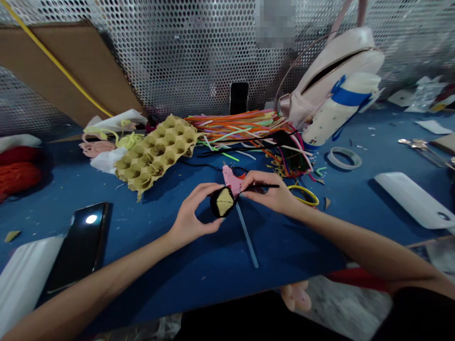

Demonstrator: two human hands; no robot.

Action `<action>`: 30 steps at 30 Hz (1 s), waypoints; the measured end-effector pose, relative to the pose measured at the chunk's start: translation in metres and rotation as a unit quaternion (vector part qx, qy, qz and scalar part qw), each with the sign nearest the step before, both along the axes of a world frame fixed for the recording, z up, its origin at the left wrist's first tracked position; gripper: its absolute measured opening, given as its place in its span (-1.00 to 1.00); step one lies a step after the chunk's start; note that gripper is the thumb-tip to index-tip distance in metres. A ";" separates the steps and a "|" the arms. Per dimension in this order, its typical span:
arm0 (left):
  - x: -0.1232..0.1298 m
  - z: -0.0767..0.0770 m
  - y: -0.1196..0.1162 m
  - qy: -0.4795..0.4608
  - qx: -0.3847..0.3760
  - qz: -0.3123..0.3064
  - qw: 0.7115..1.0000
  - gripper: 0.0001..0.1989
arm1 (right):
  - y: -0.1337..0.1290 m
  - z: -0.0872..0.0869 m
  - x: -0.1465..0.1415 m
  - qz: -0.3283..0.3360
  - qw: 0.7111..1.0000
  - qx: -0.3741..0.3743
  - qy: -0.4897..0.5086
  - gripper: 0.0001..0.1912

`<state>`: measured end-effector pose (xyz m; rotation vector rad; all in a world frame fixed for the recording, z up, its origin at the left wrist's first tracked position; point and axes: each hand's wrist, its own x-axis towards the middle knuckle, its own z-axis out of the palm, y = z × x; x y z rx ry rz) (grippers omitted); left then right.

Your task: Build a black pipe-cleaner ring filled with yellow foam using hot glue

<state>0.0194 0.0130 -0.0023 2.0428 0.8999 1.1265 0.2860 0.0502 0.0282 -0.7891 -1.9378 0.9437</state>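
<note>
A small round piece [224, 201], black around its rim with a pale yellow middle, is held between the thumb and fingers of my left hand [194, 213]. My right hand [265, 189] pinches a black fuzzy strip [261, 186] that runs from the right side of the round piece, its free end pointing right. Just behind the hands lies a pink glue gun [230, 177], partly covered by them. A translucent glue stick [248, 237] extends from below the round piece toward the table's front edge.
A yellow-green egg tray [158, 154] lies back left, beside many coloured pipe cleaners [238, 127]. A phone [83, 237] is at left. A bottle [337, 109] leans on a pale bag [334, 66] back right. Tape roll [344, 158], yellow ring [305, 195] and white device [414, 199] sit right.
</note>
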 end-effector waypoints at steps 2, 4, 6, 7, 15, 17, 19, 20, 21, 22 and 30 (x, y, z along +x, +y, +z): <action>0.000 0.000 0.000 0.001 0.004 -0.005 1.000 -0.32 | 0.000 0.001 0.000 0.001 1.000 0.004 -0.001 -0.85; 0.000 0.000 0.000 0.004 0.008 -0.008 1.000 -0.32 | 0.000 0.001 0.000 0.003 1.000 0.009 -0.005 -0.84; 0.000 0.001 0.000 0.008 0.011 -0.011 1.000 -0.32 | 0.000 0.001 0.000 0.004 1.000 0.016 -0.012 -0.84; 0.000 0.001 0.000 0.010 0.012 -0.012 1.000 -0.32 | 0.000 0.001 0.000 0.005 1.000 0.018 -0.014 -0.84; -0.001 0.000 0.001 0.030 0.017 -0.021 0.999 -0.32 | -0.002 0.002 0.000 0.003 1.000 0.015 -0.019 -0.93; 0.000 0.000 0.000 0.036 0.012 -0.025 0.999 -0.32 | -0.002 0.003 -0.001 -0.003 1.000 -0.003 -0.017 -0.91; 0.000 0.001 0.000 0.039 0.011 -0.030 0.999 -0.32 | -0.003 0.003 -0.002 -0.007 1.000 -0.017 -0.017 -0.90; 0.001 0.001 0.000 0.041 0.011 -0.033 0.999 -0.32 | -0.003 0.003 -0.002 -0.008 1.000 -0.019 -0.017 -0.90; 0.001 0.001 0.000 0.042 0.012 -0.036 0.998 -0.32 | -0.003 0.003 -0.002 -0.008 1.000 -0.020 -0.017 -0.89; 0.001 0.001 0.000 0.043 0.013 -0.038 0.998 -0.32 | -0.003 0.003 -0.002 -0.008 1.000 -0.019 -0.016 -0.89; 0.001 0.002 0.000 0.047 0.010 -0.050 0.998 -0.32 | -0.003 0.001 -0.002 -0.013 1.000 -0.020 -0.015 -0.90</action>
